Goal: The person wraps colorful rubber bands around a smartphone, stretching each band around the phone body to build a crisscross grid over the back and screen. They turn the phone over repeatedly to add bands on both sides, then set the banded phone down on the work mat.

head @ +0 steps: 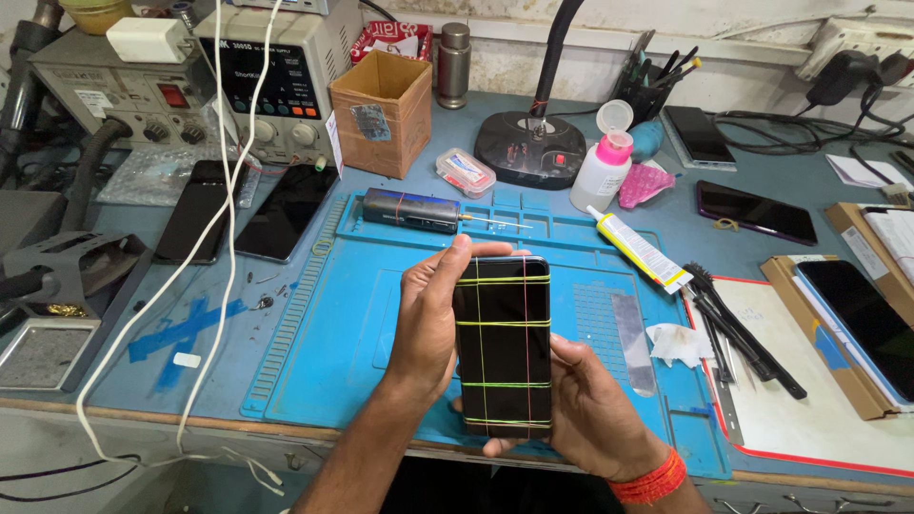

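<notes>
I hold a black smartphone [502,347] upright over the blue work mat [333,333], screen toward me. Several thin rubber bands, yellow-green and red, wrap it across and lengthwise. My left hand [426,319] grips its left edge, with the thumb reaching over the top corner. My right hand [590,405] cups the lower right side and bottom from behind; an orange thread band sits on that wrist.
On the mat lie a grey electric screwdriver [411,209], a glue tube [640,248], a metal spatula [633,338] and black brushes [743,333]. Two dark phones [243,209] lie left; other phones [755,211] right. A cardboard box [383,112], power supply [276,76], white cable [205,286] and pink-capped bottle [603,169] stand behind.
</notes>
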`<state>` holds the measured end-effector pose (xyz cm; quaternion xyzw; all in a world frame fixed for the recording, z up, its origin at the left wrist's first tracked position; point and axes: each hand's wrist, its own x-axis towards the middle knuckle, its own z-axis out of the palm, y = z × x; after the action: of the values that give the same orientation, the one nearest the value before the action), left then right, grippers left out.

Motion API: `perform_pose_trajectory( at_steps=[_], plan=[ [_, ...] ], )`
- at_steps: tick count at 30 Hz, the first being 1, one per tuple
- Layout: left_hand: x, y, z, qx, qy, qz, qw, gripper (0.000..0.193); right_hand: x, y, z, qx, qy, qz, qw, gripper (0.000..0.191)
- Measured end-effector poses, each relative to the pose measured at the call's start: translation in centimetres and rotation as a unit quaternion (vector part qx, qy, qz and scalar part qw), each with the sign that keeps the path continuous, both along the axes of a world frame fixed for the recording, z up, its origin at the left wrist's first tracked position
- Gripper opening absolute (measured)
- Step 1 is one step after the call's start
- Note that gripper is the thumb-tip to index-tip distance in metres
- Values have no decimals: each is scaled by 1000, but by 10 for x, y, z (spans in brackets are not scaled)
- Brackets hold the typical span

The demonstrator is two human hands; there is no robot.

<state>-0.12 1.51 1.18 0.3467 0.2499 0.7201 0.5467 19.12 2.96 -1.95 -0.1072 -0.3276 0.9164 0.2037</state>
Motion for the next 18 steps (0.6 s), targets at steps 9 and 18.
perform_pose_trajectory(
  at_steps=[9,18],
  plan=[
    [-1,-2,-4,-5,-26,-69,997,60,4,3,3,-1,17,-1,1000,64],
    [-7,-3,-16,15,15,-85,996,57,5,3,1,-9,27,-1,1000,65]
  ],
)
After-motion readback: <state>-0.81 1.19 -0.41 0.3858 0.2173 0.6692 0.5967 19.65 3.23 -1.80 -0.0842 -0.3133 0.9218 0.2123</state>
